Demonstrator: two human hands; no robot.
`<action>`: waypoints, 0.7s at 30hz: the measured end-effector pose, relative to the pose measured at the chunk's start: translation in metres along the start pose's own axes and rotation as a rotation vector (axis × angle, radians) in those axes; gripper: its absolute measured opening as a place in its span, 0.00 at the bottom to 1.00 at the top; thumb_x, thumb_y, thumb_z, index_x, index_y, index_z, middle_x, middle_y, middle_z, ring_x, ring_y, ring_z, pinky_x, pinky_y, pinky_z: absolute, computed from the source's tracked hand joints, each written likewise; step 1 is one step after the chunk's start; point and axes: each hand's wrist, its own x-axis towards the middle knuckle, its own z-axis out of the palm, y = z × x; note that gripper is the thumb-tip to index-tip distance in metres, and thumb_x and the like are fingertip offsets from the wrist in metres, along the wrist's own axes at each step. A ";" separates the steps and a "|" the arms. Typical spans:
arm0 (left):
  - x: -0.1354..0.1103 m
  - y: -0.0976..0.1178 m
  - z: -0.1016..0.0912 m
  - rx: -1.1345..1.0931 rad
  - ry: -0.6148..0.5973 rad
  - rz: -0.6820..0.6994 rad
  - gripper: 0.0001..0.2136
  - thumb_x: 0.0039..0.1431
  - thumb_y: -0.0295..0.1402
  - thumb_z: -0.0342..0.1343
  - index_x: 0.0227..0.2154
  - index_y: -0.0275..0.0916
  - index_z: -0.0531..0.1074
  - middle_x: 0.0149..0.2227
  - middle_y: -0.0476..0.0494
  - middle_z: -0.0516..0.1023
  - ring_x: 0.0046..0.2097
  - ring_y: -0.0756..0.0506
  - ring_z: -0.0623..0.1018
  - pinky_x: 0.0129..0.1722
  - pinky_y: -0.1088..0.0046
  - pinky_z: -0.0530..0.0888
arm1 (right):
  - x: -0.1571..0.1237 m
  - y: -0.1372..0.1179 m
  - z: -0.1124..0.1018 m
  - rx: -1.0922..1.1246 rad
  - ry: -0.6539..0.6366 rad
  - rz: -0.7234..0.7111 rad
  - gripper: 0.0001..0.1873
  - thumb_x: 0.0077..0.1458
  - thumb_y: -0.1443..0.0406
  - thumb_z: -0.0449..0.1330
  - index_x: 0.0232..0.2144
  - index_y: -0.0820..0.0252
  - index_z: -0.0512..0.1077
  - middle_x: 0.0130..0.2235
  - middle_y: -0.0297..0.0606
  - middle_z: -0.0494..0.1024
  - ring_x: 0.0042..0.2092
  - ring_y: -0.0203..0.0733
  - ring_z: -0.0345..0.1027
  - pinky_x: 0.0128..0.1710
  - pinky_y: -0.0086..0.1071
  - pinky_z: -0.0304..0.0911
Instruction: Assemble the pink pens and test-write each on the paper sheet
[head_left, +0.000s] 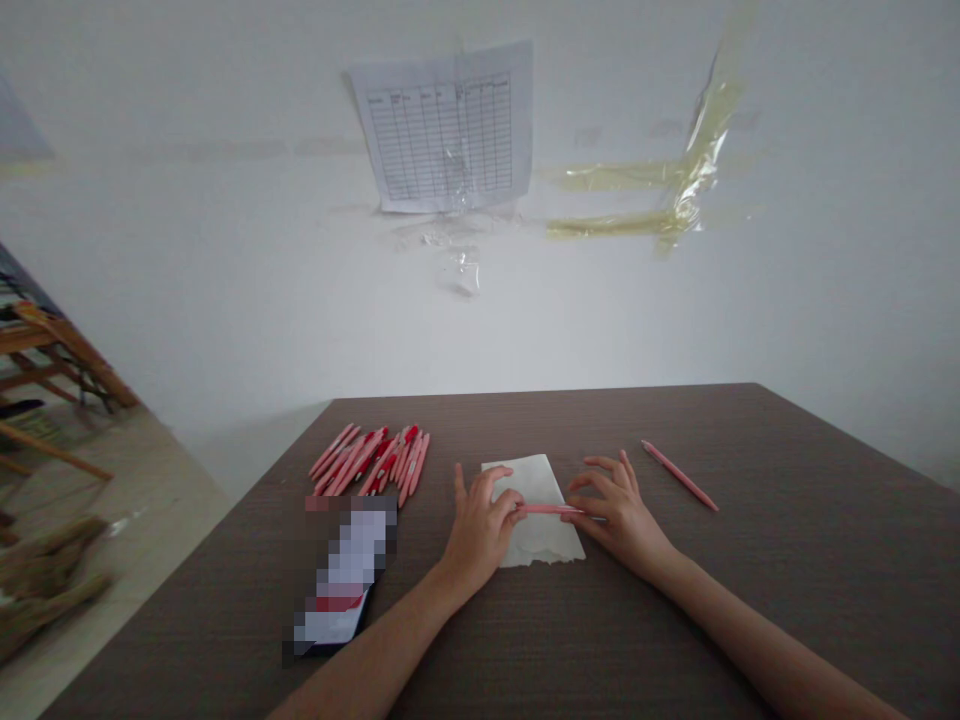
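Between my two hands a pink pen [549,509] lies crosswise above a torn-edged piece of white paper [541,548]. My left hand [484,515] pinches the pen's left end between thumb and index finger, its other fingers raised. At the other end, my right hand [616,512] grips the pen with thumb and fingertip while its remaining fingers spread. The paper is on the dark wooden table [480,650], partly covered by my left hand. To the right of my right hand lies a single pink pen [681,476].
A pile of pink and red pens [371,460] is at the table's back left. In front of it lies a phone [345,580], its screen blurred out. The white wall behind bears a taped printed sheet [450,130]. Wooden furniture [52,350] stands on the floor at left.
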 end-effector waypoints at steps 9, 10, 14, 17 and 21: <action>0.000 0.001 -0.002 0.013 -0.007 -0.012 0.06 0.65 0.34 0.53 0.39 0.44 0.75 0.53 0.41 0.70 0.56 0.41 0.71 0.61 0.30 0.47 | -0.001 0.000 0.000 0.033 0.000 0.017 0.05 0.57 0.57 0.63 0.33 0.48 0.78 0.41 0.34 0.78 0.57 0.54 0.62 0.63 0.67 0.38; 0.000 0.001 -0.002 0.010 -0.007 -0.011 0.07 0.64 0.34 0.54 0.41 0.45 0.75 0.53 0.40 0.70 0.57 0.40 0.71 0.61 0.30 0.47 | -0.001 0.000 0.000 0.038 0.001 0.019 0.05 0.57 0.57 0.63 0.33 0.48 0.78 0.41 0.34 0.78 0.57 0.54 0.62 0.63 0.67 0.37; 0.000 0.000 -0.002 0.009 -0.011 0.005 0.10 0.60 0.34 0.59 0.45 0.44 0.73 0.54 0.39 0.70 0.57 0.38 0.71 0.61 0.30 0.46 | -0.001 0.001 0.000 0.042 -0.004 0.025 0.05 0.57 0.57 0.63 0.33 0.47 0.78 0.41 0.34 0.78 0.57 0.53 0.62 0.63 0.67 0.38; 0.000 0.000 -0.002 0.009 -0.011 0.008 0.05 0.60 0.32 0.59 0.39 0.43 0.74 0.53 0.40 0.70 0.57 0.39 0.71 0.62 0.31 0.46 | -0.001 0.001 0.000 0.027 -0.010 0.025 0.05 0.57 0.58 0.64 0.33 0.48 0.78 0.41 0.34 0.78 0.57 0.54 0.62 0.63 0.67 0.38; 0.001 0.000 -0.002 0.012 -0.011 -0.004 0.03 0.61 0.32 0.57 0.36 0.43 0.75 0.53 0.41 0.71 0.56 0.40 0.71 0.62 0.31 0.46 | -0.001 0.001 0.000 0.011 -0.009 0.020 0.05 0.57 0.57 0.64 0.32 0.47 0.79 0.41 0.34 0.78 0.57 0.53 0.62 0.63 0.66 0.39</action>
